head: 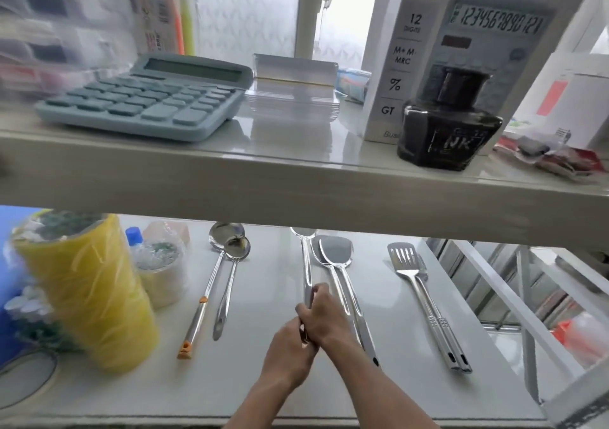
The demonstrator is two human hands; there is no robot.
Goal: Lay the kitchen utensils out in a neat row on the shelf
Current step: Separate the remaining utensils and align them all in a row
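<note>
1. Hands meet at the near middle of the lower shelf (263, 379), a pale glossy board that reflects the light; the left hand (290, 349) and the right hand (324, 316) are both closed around the handle of one steel spoon (305, 263), which runs away from the person with its bowl at the far end, partly under the upper board.
2. Just right of the held spoon lie two flat turners (336, 254), side by side and touching, handles toward the person.
3. Further right, well apart from them, lie two slotted turners (408, 263), stacked closely, with ribbed handles.
4. Left of the hands lie two ladles (230, 247), bowls away from the person; one has an orange tip on its handle, the other is all steel.
5. At the left end stands a yellow wrapped stack of cups (85, 293), with a smaller wrapped stack (161, 270) and a blue-capped bottle (134, 234) beside it.
6. To the right, past the shelf's end, a white slatted rack (514, 296) slopes down.
7. Above, the upper shelf (296, 181) crosses the whole view as a thick cream board.
8. On it sit a blue calculator (148, 95) at left, a stack of clear plastic sleeves (293, 89) in the middle, and a black ink bottle (448, 122) in front of a white calculator box (461, 33) at right.
9. Behind all of it is a frosted, patterned window (250, 10) with bright daylight, and blurred clear boxes of stationery (158, 10) at far left.
</note>
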